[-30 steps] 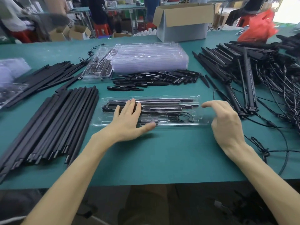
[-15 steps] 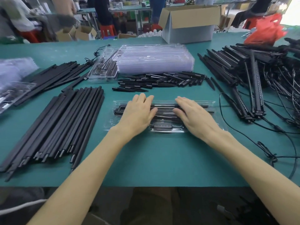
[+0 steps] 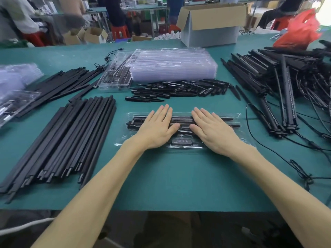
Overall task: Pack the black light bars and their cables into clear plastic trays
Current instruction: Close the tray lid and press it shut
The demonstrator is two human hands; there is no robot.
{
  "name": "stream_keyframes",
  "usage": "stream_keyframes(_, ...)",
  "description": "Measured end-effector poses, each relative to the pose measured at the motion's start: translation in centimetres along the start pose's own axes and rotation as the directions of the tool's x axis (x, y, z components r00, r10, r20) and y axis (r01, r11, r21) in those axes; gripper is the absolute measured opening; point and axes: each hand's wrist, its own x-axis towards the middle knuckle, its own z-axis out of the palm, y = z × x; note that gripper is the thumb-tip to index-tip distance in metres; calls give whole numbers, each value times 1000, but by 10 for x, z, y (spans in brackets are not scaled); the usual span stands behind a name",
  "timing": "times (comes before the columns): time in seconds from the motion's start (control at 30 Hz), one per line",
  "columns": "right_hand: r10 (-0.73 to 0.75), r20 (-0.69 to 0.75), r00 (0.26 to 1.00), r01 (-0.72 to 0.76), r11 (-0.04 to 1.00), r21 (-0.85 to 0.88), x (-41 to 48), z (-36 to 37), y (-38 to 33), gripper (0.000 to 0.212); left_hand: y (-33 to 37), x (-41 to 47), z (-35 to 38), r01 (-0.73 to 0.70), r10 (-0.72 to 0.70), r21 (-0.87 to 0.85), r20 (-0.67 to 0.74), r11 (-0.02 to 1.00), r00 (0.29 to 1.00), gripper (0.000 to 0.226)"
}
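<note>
Fingers [image 3: 163,113] straight | left hand [image 3: 157,128], right hand [image 3: 214,130] on glossy clear tray [image 3: 241,135], perhaps lidded | slim black bars [image 3: 225,119] inside

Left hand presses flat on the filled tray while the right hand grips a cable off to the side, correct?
No: the head view shows the right hand also flat on the filled tray, beside the left hand, gripping nothing.

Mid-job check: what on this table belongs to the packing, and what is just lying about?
Job: the filled tray under the flat left hand and right hand; stack of empty trays; cabled light bars; black rods; short black spikes.
Lying about: cardboard box; red bag; red stool.
</note>
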Motion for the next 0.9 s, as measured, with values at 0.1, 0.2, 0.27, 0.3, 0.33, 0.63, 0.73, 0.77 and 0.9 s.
stream_keyframes(0.1,-2,9,1000,3,1000,-14,1,1,0,64,0,-2,3,-1,1,-5,-40,1000,999,71)
stream_keyframes(0.2,5,-25,1000,-6,1000,-18,0,3,-2,65,2,-7,8,0,-1,-5,-127,1000,992,70)
stream_keyframes(0.27,11,-31,999,-12,1000,-14,-1,2,-2,66,2,-7,8,1,-3,-19,-140,1000,990,70)
stream_keyframes(0.3,11,-32,999,-12,1000,-14,-1,2,-2,66,2,-7,8,0,-3,-22,-136,1000,991,70)
stream_keyframes(0.33,11,-35,999,-11,1000,-17,-1,2,-2,65,2,-7,7,-2,-1,-21,-132,1000,991,70)
stream_keyframes(0.63,29,-66,997,-28,999,16,-4,1,-4,61,1,-13,2,-66,25,-184,-216,981,976,63)
stream_keyframes(0.73,32,-70,997,-30,999,35,-4,1,-4,60,-6,-22,-11,-123,-54,-533,-304,837,951,38)
stream_keyframes(0.77,31,-69,997,-29,999,40,-4,0,-4,60,-10,-27,-15,-131,-108,-591,-351,796,930,30)
stream_keyframes(0.9,28,-75,997,-25,999,48,-4,1,-3,60,-39,-51,-34,34,-317,-558,-420,829,851,23)
